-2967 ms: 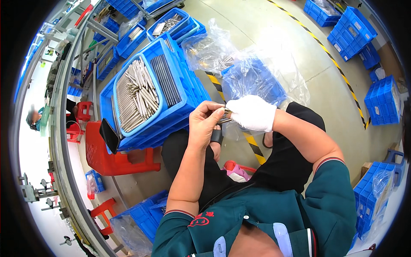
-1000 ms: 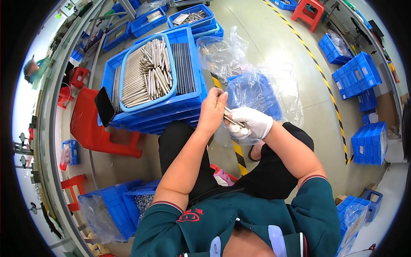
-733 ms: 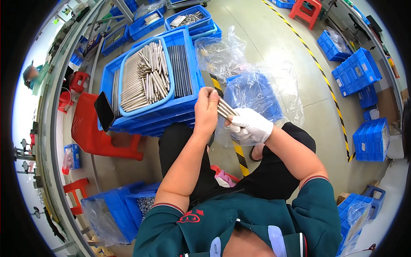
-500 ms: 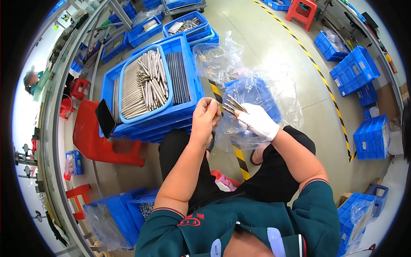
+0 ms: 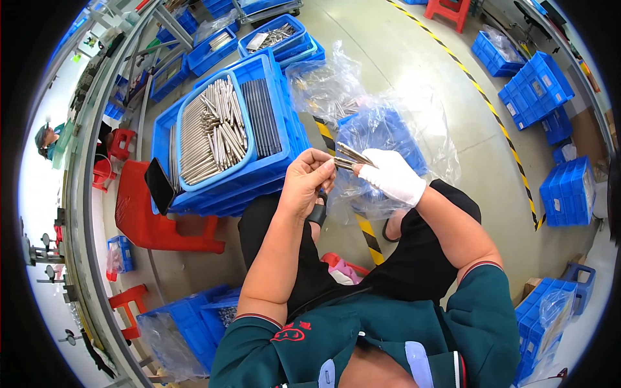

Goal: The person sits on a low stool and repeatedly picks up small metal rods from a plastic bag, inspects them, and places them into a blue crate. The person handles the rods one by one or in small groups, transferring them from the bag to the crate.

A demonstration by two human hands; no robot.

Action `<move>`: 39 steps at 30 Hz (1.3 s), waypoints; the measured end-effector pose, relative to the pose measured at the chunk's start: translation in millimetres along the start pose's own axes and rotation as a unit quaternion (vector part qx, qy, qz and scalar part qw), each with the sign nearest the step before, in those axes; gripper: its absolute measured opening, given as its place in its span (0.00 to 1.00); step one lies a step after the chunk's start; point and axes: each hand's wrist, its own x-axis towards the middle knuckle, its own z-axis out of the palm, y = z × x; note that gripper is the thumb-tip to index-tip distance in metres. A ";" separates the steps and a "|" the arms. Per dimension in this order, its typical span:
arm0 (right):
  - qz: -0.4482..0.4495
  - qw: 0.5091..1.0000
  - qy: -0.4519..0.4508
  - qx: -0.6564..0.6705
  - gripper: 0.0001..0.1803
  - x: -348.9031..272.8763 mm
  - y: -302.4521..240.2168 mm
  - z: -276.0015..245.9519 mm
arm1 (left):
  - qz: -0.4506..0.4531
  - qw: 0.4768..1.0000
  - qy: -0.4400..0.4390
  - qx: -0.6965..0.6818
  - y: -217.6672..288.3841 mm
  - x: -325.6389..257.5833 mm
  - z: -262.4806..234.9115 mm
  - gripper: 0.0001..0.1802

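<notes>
Over my knees, my right hand (image 5: 396, 180) in a white glove is closed around several thin metal rods (image 5: 352, 155), their ends pointing left and away from me. My bare left hand (image 5: 309, 182) meets them from the left, thumb and fingers pinched at the end of one rod. A light-blue tray (image 5: 184, 145) heaped with silvery metal rods (image 5: 213, 132) lies to the left, inside a larger blue crate (image 5: 294, 139). Dark rods (image 5: 260, 116) stand in rows beside that tray.
Clear plastic bags (image 5: 443, 145) lie over a blue crate (image 5: 381, 136) beyond my right hand. A dark flat device (image 5: 158, 184) leans at the large crate's near left corner. Red stools (image 5: 145, 213) stand at left, with stacked blue crates (image 5: 537, 90) at right. Far left, another person (image 5: 48, 139) is visible.
My hands have come together, and the left fingers now meet the end of a rod held in the right. The rods have turned more to the left. The view has shifted slightly.
</notes>
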 end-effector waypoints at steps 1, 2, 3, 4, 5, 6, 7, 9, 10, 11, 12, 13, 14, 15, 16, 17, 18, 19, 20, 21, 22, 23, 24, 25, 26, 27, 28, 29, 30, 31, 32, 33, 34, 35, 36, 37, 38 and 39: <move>-0.003 1.000 -0.002 -0.008 0.13 -0.2 -1.1 -1.2 | 0.005 1.000 0.001 0.018 0.9 -0.3 -0.5 0.06; -0.006 1.000 -0.003 -0.015 0.13 -0.4 -1.7 -2.0 | -0.003 1.000 0.003 0.022 1.9 -0.6 -1.1 0.06; -0.010 1.000 -0.004 -0.020 0.13 -0.6 -1.3 -2.0 | -0.011 1.000 0.006 0.026 3.0 -0.8 -1.9 0.06; -0.014 1.000 -0.005 -0.024 0.13 -0.9 -0.8 -2.1 | -0.018 0.999 0.008 0.029 3.5 -1.0 -2.6 0.07; -0.018 0.999 -0.006 -0.029 0.14 -1.2 -0.4 -2.2 | -0.021 0.999 0.003 0.026 3.8 -1.3 -3.4 0.06; -0.023 0.999 -0.007 -0.036 0.14 -1.5 -0.7 -2.9 | -0.023 0.999 -0.002 0.024 3.8 -1.7 -4.3 0.06; -0.027 0.999 -0.009 -0.042 0.14 -1.6 -1.3 -3.4 | -0.026 0.999 -0.007 0.022 3.6 -2.1 -5.1 0.06; -0.037 0.998 -0.010 -0.046 0.15 -0.8 0.1 -2.5 | -0.016 0.998 -0.012 0.058 1.3 -2.2 -7.1 0.07; -0.041 0.998 -0.008 -0.045 0.16 -0.5 2.3 -1.1 | -0.011 0.997 -0.015 0.076 0.1 -2.1 -7.5 0.08; -0.045 0.998 -0.007 -0.043 0.17 -0.5 4.0 -0.3 | -0.012 0.997 -0.018 0.077 -0.1 -2.4 -7.0 0.08; -0.038 0.999 -0.012 -0.024 0.17 -1.0 4.9 -0.4 | -0.012 0.997 -0.020 0.077 0.3 -3.2 -6.0 0.08; -0.033 0.999 -0.017 -0.006 0.17 -0.2 5.0 -1.2 | -0.010 0.997 -0.022 0.077 1.5 -3.6 -5.2 0.09; -0.029 0.999 -0.022 0.011 0.17 0.3 4.8 -1.7 | -0.006 0.996 -0.017 0.085 2.1 -4.3 -3.9 0.09; -0.024 0.999 -0.024 0.008 0.17 0.4 4.1 -2.1 | -0.001 0.996 -0.012 0.093 2.2 -5.3 -2.0 0.09; -0.019 0.999 -0.025 0.005 0.17 0.5 3.0 -2.8 | 0.005 0.995 -0.007 0.101 2.7 -5.8 -0.5 0.09; -0.014 1.000 -0.026 0.001 0.17 0.9 2.5 -3.3 | 0.012 0.994 0.003 0.109 3.9 -6.1 0.2 0.09; -0.020 0.999 -0.023 0.013 0.17 1.4 3.6 -4.6 | 0.020 0.993 0.012 0.117 5.1 -6.3 0.7 0.09; -0.025 0.999 -0.020 0.025 0.17 2.0 5.6 -7.0 | 0.027 0.992 0.022 0.125 6.3 -6.5 0.8 0.10; -0.030 0.999 -0.017 0.037 0.17 2.6 7.0 -8.7 | 0.035 0.992 0.033 0.120 7.6 -6.6 0.4 0.09; -0.022 0.999 -0.018 0.027 0.17 2.8 6.5 -10.3 | 0.042 0.992 0.043 0.115 8.9 -6.7 -0.3 0.08; -0.014 1.000 -0.020 0.016 0.17 2.6 5.4 -12.5 | 0.049 0.991 0.054 0.109 9.3 -6.5 -0.6 0.08; -0.005 1.000 -0.022 0.006 0.17 2.8 4.8 -13.6 | 0.047 0.990 0.058 0.122 8.7 -6.1 0.8 0.07; -0.036 0.999 -0.012 -0.016 0.17 3.0 7.4 -9.9 | 0.045 0.988 0.062 0.135 7.3 -5.6 3.4 0.07; -0.028 0.999 -0.023 -0.018 0.17 2.4 6.4 -7.7 | 0.042 0.986 0.068 0.148 5.8 -6.6 4.2 0.07; -0.021 0.999 -0.033 -0.019 0.17 2.0 4.8 -6.0 | 0.039 0.988 0.061 0.135 5.1 -6.4 3.3 0.08; -0.013 0.999 -0.044 -0.021 0.17 1.8 4.1 -4.6 | 0.038 0.988 0.058 0.137 4.3 -7.3 2.7 0.08; -0.036 0.998 -0.032 -0.042 0.18 2.7 6.4 -3.2 | 0.037 0.988 0.054 0.140 4.0 -7.0 2.9 0.08; -0.029 0.998 -0.036 -0.048 0.17 2.8 5.1 -3.2 | 0.037 0.988 0.050 0.143 3.9 -6.7 3.1 0.09; -0.021 0.997 -0.040 -0.055 0.16 2.7 2.7 -3.5 | 0.031 0.988 0.051 0.142 4.1 -7.1 2.8 0.09; -0.014 0.997 -0.044 -0.060 0.15 2.6 0.3 -3.3 | 0.026 0.988 0.052 0.143 5.2 -8.0 1.8 0.09; -0.032 0.995 -0.032 -0.089 0.15 2.1 -1.3 -2.8 | 0.020 0.988 0.053 0.143 6.2 -8.5 0.8 0.10; -0.051 0.992 -0.020 -0.118 0.16 1.1 -2.9 -2.0 | 0.024 0.988 0.051 0.142 6.8 -8.3 0.1 0.10; -0.069 0.987 -0.008 -0.145 0.17 -0.2 -4.4 -0.7 | 0.027 0.988 0.049 0.141 6.8 -8.4 -0.7 0.09; -0.066 0.984 0.004 -0.165 0.16 -2.1 -8.5 1.3 | 0.030 0.988 0.048 0.141 6.8 -8.5 -1.6 0.09; -0.063 0.981 0.016 -0.184 0.15 -4.4 -14.0 3.6 | 0.032 0.989 0.048 0.139 6.8 -8.2 -3.1 0.09; -0.060 0.977 0.029 -0.203 0.15 -5.7 -16.7 5.4 | 0.034 0.989 0.047 0.138 6.7 -7.3 -4.9 0.09; -0.059 0.978 0.030 -0.200 0.15 -5.9 -16.6 6.4 | 0.036 0.989 0.046 0.136 6.7 -6.9 -5.8 0.09; -0.058 0.978 0.031 -0.197 0.15 -6.2 -16.3 7.2 | 0.036 0.989 0.047 0.138 6.9 -7.5 -5.4 0.09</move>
